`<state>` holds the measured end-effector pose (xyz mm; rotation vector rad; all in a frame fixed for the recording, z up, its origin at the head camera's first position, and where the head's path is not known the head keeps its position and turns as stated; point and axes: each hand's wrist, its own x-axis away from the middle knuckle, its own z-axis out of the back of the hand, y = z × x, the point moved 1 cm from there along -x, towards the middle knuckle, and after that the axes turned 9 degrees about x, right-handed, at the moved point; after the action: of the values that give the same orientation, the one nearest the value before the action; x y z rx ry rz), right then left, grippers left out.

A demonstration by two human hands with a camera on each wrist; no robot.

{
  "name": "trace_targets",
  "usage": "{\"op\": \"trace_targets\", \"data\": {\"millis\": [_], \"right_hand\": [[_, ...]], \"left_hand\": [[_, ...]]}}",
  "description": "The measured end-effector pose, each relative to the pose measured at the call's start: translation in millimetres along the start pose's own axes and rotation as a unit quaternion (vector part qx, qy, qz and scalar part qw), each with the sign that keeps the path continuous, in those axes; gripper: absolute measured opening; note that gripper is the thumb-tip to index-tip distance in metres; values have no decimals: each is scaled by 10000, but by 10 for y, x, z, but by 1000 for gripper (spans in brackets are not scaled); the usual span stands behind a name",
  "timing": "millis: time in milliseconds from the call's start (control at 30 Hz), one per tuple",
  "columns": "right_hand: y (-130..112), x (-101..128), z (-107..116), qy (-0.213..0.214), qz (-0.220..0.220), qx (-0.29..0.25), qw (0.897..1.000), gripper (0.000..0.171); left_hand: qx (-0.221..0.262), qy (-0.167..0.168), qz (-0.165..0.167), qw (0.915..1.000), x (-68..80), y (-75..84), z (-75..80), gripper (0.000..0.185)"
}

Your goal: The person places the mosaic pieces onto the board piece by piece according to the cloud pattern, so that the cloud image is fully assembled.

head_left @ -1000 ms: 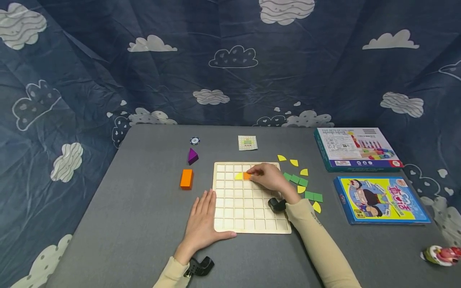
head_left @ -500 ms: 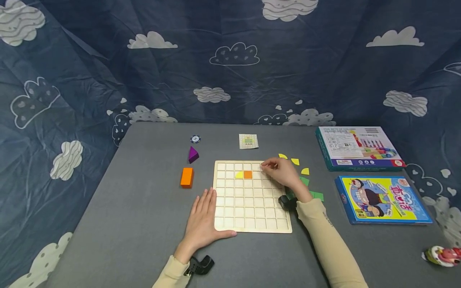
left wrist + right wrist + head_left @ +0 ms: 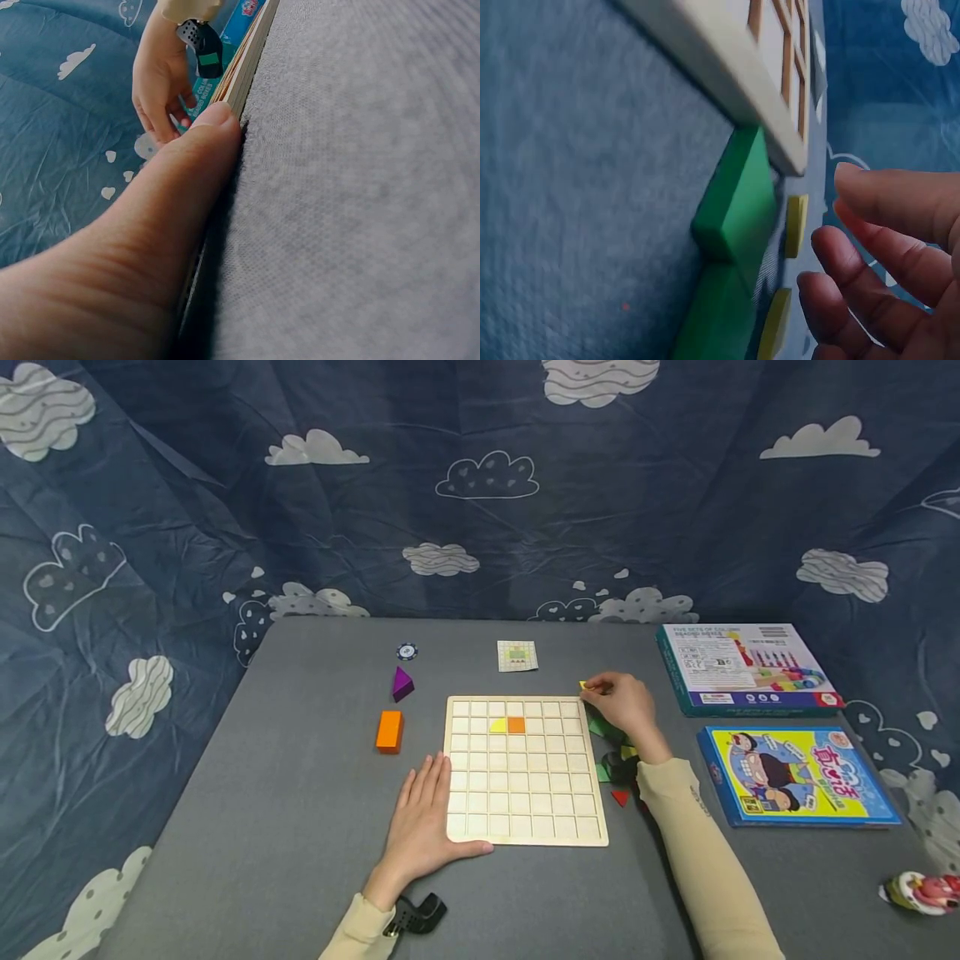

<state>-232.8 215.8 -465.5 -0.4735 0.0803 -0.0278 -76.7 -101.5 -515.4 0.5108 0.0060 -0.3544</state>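
Just past the far right corner of the grid board (image 3: 525, 768), the right hand (image 3: 621, 703) hangs over the loose tiles with its fingers (image 3: 885, 255) loosely curled and a little apart; they pinch nothing, as far as the wrist view shows. The nearest piece is a yellow quarter-round tile (image 3: 584, 686) at the fingertips, with a second yellow tile (image 3: 775, 322) and green square tiles (image 3: 739, 191) lying against the board's right edge. To take one cleanly, I judge the fingertips should close on a single tile's edges and lift straight, leaving its neighbours alone. The left hand (image 3: 423, 820) lies flat and spread at the board's near left corner, thumb (image 3: 191, 161) against its edge, which should steady it. A yellow piece (image 3: 498, 725) and an orange piece (image 3: 516, 724) sit in cells.
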Motion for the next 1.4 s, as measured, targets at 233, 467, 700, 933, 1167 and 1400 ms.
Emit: {"op": "trace_targets", "data": {"millis": [233,467,700,933,1167,1400], "right_hand": [[21,-64,-2,-212,-290,223,9991,26],[51,-123,-11,-361,-374,403,9978,29],[37,-176,-24,-508,-533,541,9958,28],[31,-181,-32,-403,-515,438,9969,23],[34,-154,-31,-219,-434,196,9986,22],[58,-103,-18,-83,-305,-49,9995,21]], "left_hand": [[5,52,-26,10000,4,7,14,131],[53,-10,11,10000,6,24,22,131],[73,18,-1,10000,11,18,14,130],[62,56,-33,10000,6,9,16,130],[82,103,-40,9999,12,4,8,131],[98,133,-67,9998,11,-2,-2,130]]}}
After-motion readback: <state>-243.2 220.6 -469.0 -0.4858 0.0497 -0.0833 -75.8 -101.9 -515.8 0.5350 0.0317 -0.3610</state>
